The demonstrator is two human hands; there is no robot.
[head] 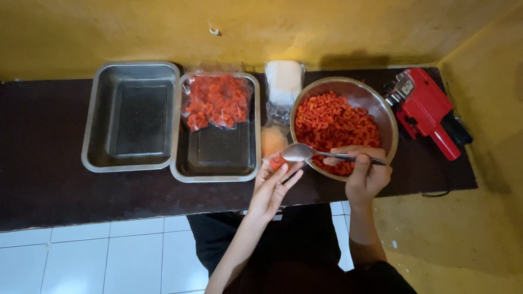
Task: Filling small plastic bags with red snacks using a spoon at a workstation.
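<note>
two trays [131, 117] left | right grip [366, 173] clenching spoon [305, 152] | left grip [274, 182] pinching small bag [276, 161] | bowl [376, 109] behind

My two forearms are bare from elbow to wrist, with no watch, ring or glove on my left hand [272, 188] or right hand [364, 177]. I wear dark, black clothing below, at six o'clock.

2 trays [98, 120] left of bowl [381, 109]
</note>
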